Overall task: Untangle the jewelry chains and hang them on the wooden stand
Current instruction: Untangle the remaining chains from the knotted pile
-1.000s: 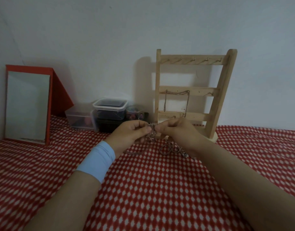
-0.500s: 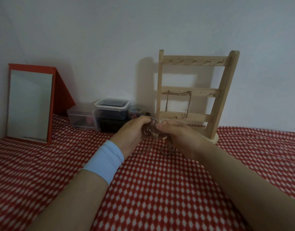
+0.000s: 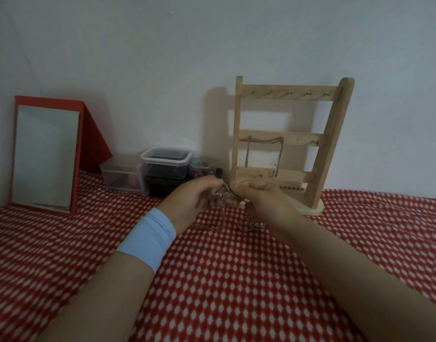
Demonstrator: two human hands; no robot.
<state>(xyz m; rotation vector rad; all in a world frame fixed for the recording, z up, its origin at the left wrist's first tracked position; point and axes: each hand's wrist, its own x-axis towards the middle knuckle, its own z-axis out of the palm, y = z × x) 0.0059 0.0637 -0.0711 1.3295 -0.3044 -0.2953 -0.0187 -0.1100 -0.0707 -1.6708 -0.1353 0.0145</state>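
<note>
A tangle of silver jewelry chains (image 3: pixel 225 195) is pinched between my left hand (image 3: pixel 191 201) and my right hand (image 3: pixel 264 203), held just above the red patterned cloth. Loose loops of it hang down to the cloth under my right hand (image 3: pixel 249 224). Behind my hands stands the wooden stand (image 3: pixel 286 141) with three rails of small hooks. One chain (image 3: pixel 264 150) hangs from two hooks on its middle rail. A light blue band wraps my left wrist.
A mirror in a red frame (image 3: pixel 45 156) leans at the back left. Clear plastic boxes (image 3: pixel 165 166) and a small jar (image 3: pixel 202 166) sit against the wall left of the stand. The red-and-white cloth (image 3: pixel 224 280) covers the whole surface.
Both hands have lifted the tangle slightly and drawn closer together. The view has shifted a little; the stand and its hung chain are unchanged.
</note>
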